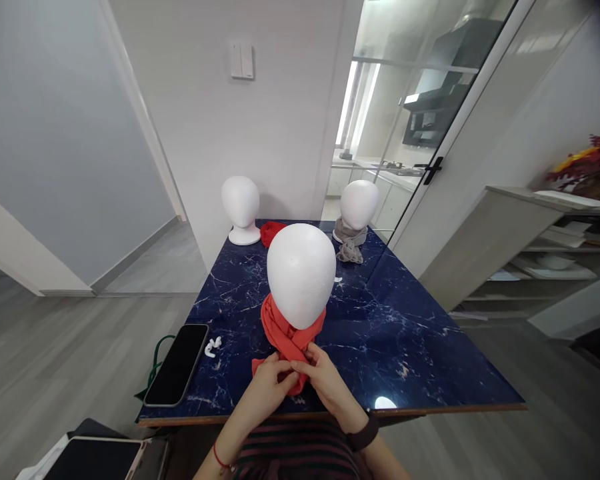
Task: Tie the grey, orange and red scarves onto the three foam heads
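Note:
A white foam mannequin head [301, 273] stands on the dark blue marble table [410, 347] right in front of me. An orange-red scarf [286, 332] is wound round its neck, its ends hanging toward me. My left hand [270, 381] and my right hand [324, 377] both pinch the scarf's loose ends just below the knot, fingers closed on the fabric. A red string circles my left wrist and a dark band my right.
Two more foam heads stand at the far edge: a bare head [241, 208] beside a red cloth [271, 233], and another head [359, 207] wearing a grey scarf [351, 244]. A black phone [177, 364] and a small white clip [213, 347] lie at the left. A shelf [545, 240] stands at the right.

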Available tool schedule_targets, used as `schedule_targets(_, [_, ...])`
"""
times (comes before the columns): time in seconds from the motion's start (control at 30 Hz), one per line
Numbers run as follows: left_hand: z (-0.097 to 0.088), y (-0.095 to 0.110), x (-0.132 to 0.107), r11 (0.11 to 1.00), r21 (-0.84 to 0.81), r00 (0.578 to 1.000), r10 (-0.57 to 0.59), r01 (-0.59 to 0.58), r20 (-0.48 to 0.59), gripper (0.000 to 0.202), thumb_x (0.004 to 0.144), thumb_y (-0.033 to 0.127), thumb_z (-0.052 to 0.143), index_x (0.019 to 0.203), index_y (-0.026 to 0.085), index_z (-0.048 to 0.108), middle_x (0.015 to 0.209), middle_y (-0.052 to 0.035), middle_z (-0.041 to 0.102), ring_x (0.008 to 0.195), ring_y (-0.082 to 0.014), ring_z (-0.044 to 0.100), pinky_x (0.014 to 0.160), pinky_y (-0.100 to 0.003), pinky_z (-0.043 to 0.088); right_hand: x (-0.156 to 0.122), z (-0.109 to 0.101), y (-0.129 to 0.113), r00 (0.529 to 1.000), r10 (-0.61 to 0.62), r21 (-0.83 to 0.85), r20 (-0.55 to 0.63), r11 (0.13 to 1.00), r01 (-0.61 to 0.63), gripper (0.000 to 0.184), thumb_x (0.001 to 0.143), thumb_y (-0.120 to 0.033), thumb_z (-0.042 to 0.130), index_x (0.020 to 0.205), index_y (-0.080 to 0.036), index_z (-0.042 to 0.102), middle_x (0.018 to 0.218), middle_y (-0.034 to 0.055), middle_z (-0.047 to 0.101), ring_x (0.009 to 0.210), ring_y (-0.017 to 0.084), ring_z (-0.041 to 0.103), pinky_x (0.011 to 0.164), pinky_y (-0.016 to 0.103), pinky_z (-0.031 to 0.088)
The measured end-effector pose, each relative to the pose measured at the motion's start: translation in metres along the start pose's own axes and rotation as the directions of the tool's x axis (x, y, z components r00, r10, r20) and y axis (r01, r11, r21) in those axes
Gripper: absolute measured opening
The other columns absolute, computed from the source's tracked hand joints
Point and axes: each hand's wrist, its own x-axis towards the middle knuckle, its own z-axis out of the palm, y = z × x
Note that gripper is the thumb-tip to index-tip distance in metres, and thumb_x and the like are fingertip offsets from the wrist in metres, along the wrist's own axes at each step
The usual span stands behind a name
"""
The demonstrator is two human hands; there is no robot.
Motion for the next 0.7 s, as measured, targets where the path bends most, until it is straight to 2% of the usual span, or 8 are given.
schedule_targets(0.07, [-0.006,0.000,0.002,0.994,-0.104,0.998,0.035,-0.030,0.045,0.027,0.082,0.032,0.050,0.080,0.019,0.073,0.088,-0.0064,0.063,0.080,-0.0188,0.057,0.076,-0.028,0.042,0.001,-0.004,-0.004,1.000,-0.013,-0.037,0.022,0.999,0.014,0.040,0.066,-0.019,0.071,0.104,-0.016,0.061,0.109,0.0092,0.067,0.100,0.024,0.062,0.093,0.040,0.044])
schedule_targets(0.2, [-0.007,-0.002,0.006,0.984,-0.146,0.995,0.100,-0.102,-0.024,0.030,0.082,0.034,0.051,0.068,0.018,0.073,0.071,-0.0053,0.067,0.072,-0.0192,0.057,0.072,-0.028,0.040,0.000,-0.010,-0.008,0.995,-0.095,-0.197,0.024,0.975,0.098,0.042,0.066,-0.012,0.059,0.107,-0.017,0.058,0.107,0.0079,0.067,0.098,0.023,0.063,0.090,0.038,0.047])
schedule_targets(0.33, [0.002,-0.007,0.009,0.973,-0.227,0.992,0.021,-0.049,-0.122,0.029,0.081,0.036,0.052,0.073,0.017,0.074,0.077,-0.0075,0.071,0.074,-0.0211,0.061,0.072,-0.029,0.042,-0.006,-0.021,-0.010,0.976,-0.195,-0.525,-0.095,0.843,0.118,0.040,0.064,-0.010,0.051,0.102,-0.018,0.057,0.095,0.0053,0.068,0.087,0.020,0.064,0.078,0.031,0.049])
schedule_targets(0.43, [0.007,-0.012,0.011,0.957,-0.290,0.983,-0.042,-0.012,-0.180,0.028,0.079,0.037,0.056,0.071,0.015,0.072,0.076,-0.0088,0.071,0.072,-0.0208,0.061,0.071,-0.029,0.044,-0.010,-0.029,-0.012,0.961,-0.220,-0.623,-0.167,0.779,0.070,0.037,0.069,-0.014,0.051,0.106,-0.019,0.053,0.085,0.0036,0.067,0.079,0.019,0.063,0.073,0.030,0.047])
schedule_targets(0.5, [0.010,-0.014,0.014,0.936,-0.352,0.975,-0.102,0.027,-0.196,0.029,0.076,0.040,0.059,0.065,0.015,0.067,0.066,-0.0070,0.068,0.061,-0.0181,0.059,0.062,-0.028,0.043,-0.013,-0.032,-0.015,0.966,-0.164,-0.579,-0.198,0.815,0.020,0.036,0.073,-0.020,0.054,0.109,-0.018,0.050,0.076,0.0016,0.066,0.074,0.018,0.062,0.073,0.031,0.046])
schedule_targets(0.57, [0.014,-0.016,0.016,0.903,-0.428,0.963,-0.151,0.043,-0.222,0.030,0.072,0.042,0.064,0.059,0.016,0.056,0.054,-0.0014,0.059,0.050,-0.0143,0.053,0.054,-0.025,0.041,-0.018,-0.035,-0.020,0.978,-0.057,-0.476,-0.202,0.878,-0.047,0.035,0.074,-0.027,0.060,0.106,-0.018,0.048,0.069,-0.0014,0.063,0.068,0.016,0.060,0.070,0.028,0.045])
schedule_targets(0.63, [0.020,-0.017,0.017,0.863,-0.504,0.950,-0.170,0.016,-0.261,0.029,0.069,0.039,0.067,0.062,0.019,0.047,0.052,0.0038,0.052,0.048,-0.0118,0.050,0.051,-0.023,0.039,-0.026,-0.036,-0.028,0.988,0.077,-0.371,-0.136,0.920,-0.123,0.036,0.070,-0.029,0.067,0.099,-0.019,0.049,0.070,-0.0037,0.061,0.064,0.013,0.056,0.062,0.023,0.043])
schedule_targets(0.7, [0.025,-0.014,0.016,0.844,-0.536,0.942,-0.154,-0.031,-0.297,0.024,0.071,0.033,0.064,0.071,0.020,0.044,0.059,0.0050,0.052,0.052,-0.0114,0.052,0.054,-0.022,0.040,-0.035,-0.039,-0.036,0.978,0.210,-0.339,-0.015,0.919,-0.202,0.034,0.065,-0.025,0.070,0.093,-0.019,0.051,0.071,-0.0047,0.060,0.060,0.010,0.052,0.054,0.018,0.037])
